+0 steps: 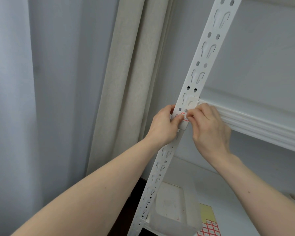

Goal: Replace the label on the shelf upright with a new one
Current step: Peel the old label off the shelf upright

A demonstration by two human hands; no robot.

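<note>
My left hand wraps the left edge of the white shelf upright, thumb pressed on the red-bordered label stuck to its face just below the shelf beam. My right hand pinches the label's right edge with curled fingertips. On the lower shelf, near its front edge, lie a clear plastic tub and a sheet of labels

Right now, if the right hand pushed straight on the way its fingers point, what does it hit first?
The red-bordered label on the shelf upright: the right hand points up-left, fingertips already at it. Just past it sits the left hand, thumb on the same label. Depth unclear.
</note>
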